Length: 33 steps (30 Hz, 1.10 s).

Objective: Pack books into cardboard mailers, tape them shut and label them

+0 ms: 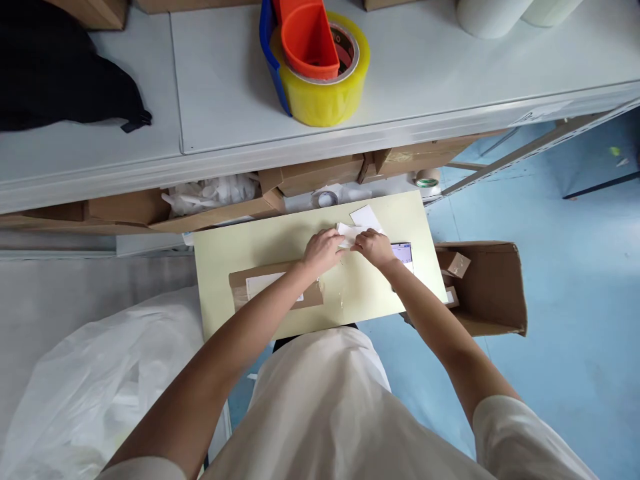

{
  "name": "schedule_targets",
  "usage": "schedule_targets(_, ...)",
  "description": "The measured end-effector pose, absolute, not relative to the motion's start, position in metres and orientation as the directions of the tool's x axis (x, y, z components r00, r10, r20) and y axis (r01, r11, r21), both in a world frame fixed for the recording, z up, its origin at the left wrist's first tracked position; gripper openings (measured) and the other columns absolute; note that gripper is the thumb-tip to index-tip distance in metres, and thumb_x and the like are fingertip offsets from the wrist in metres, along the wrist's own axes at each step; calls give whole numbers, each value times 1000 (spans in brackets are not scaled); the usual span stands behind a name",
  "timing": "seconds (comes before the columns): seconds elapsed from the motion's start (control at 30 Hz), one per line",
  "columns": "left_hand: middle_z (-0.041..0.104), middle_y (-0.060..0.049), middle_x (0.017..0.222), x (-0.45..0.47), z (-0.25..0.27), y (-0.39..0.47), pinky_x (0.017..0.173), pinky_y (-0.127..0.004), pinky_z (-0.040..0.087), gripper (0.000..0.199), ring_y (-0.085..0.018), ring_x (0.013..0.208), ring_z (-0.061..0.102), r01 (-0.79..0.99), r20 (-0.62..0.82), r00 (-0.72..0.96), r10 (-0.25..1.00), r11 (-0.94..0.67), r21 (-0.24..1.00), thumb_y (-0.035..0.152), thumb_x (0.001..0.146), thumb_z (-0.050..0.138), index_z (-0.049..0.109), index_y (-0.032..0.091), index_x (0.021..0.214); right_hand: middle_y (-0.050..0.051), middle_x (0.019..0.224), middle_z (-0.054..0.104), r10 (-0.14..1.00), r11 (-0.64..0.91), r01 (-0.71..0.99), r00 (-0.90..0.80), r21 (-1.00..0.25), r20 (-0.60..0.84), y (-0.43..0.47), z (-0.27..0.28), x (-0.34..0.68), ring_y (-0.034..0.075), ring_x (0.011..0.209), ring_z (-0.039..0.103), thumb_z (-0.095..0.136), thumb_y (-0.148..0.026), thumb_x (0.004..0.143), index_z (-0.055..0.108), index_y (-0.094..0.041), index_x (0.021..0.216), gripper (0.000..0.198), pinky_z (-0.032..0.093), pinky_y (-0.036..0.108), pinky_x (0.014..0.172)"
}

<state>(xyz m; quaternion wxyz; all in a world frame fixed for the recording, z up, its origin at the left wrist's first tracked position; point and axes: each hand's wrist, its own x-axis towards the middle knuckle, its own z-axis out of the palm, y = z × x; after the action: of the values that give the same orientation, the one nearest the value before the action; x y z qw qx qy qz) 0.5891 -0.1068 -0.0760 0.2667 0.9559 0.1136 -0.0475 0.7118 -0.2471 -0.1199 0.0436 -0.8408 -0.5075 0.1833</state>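
Over the pale yellow tabletop (pixel 280 240), a small white slip of paper (pixel 349 233) lies between my two hands. My left hand (pixel 323 252) pinches its left end with bent fingers. At its right end, my right hand (pixel 374 248) is closed, fingertips pressed on the slip. Another white sheet (pixel 367 217) sits just beyond my right hand. A phone (pixel 403 253) with a lit screen is to the right of that hand, partly behind the forearm. Below my left forearm lies a flat cardboard box (pixel 313 295) with a white label (pixel 265 284), partly covered by the arm.
A metal shelf (pixel 225 80) crosses the front, carrying a tape dispenser (pixel 310 41) with yellow tape (pixel 325 100). Cardboard boxes (pixel 320 175) fill the level below. An open carton (pixel 493 287) holding small boxes stands right; a white plastic bag (pixel 115 373) is at left.
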Motion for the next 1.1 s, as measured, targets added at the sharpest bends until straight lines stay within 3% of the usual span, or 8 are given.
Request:
schedule_targets(0.1,64,-10,94,604,-77,-116,85,-33,45,18,-23,96,59,198,-140,979,151,-876,440,17,84,51,69,18,88,14,89,69,909,-409,877,367,-254,-198,-246,-103,704,27,93,55,53,-31,90,68,-15,87,23,37,35,78)
schedule_targets(0.2,64,-12,94,604,-77,-118,83,-31,46,24,-21,93,60,246,-126,969,213,-865,436,10,85,44,67,16,89,16,118,61,894,-438,847,447,-303,-42,-253,-91,696,31,109,50,52,-38,89,64,-17,110,32,32,42,93)
schedule_targets(0.3,65,-11,95,600,-79,-112,81,-31,47,21,-21,89,62,341,-51,925,376,-766,544,14,86,45,65,16,90,16,148,32,703,-592,685,696,-424,143,-263,-88,696,37,132,29,47,-53,87,35,-19,142,65,26,49,102)
schedule_targets(0.4,68,-10,89,597,-86,-104,78,-31,48,15,-21,84,64,401,-43,838,543,-563,723,18,83,50,64,15,86,18,151,23,545,-654,513,829,-556,125,-261,-93,709,35,137,23,41,-58,87,15,-16,148,77,27,51,102)
schedule_targets(0.6,72,-12,89,586,-97,-94,77,-30,50,21,-21,83,68,449,-293,729,618,-109,887,29,80,55,63,12,90,10,115,65,777,-518,508,615,-688,-131,-228,-100,744,26,107,56,50,-44,87,62,-18,112,38,35,42,96)
schedule_targets(0.73,70,-7,71,574,-68,-88,76,-31,48,32,-24,79,67,626,-443,761,474,-358,693,42,72,67,63,15,88,3,90,70,806,-483,491,573,-725,-149,-219,-97,750,17,81,61,49,-29,88,67,-17,90,21,39,35,87)
schedule_targets(0.93,64,-10,115,605,-22,-95,101,-43,31,26,-27,113,53,250,2,959,284,-847,469,25,85,54,62,20,109,3,89,71,845,-407,571,533,-713,-55,-219,-99,743,17,78,61,50,-25,87,66,-18,90,18,40,31,81)
schedule_targets(1.1,71,-8,92,624,-38,-89,106,-54,10,24,-26,102,56,264,-96,964,246,-894,363,22,89,45,69,23,86,6,91,70,871,-299,595,489,-746,41,-221,-106,739,20,83,62,49,-27,88,66,-19,87,19,41,30,80)
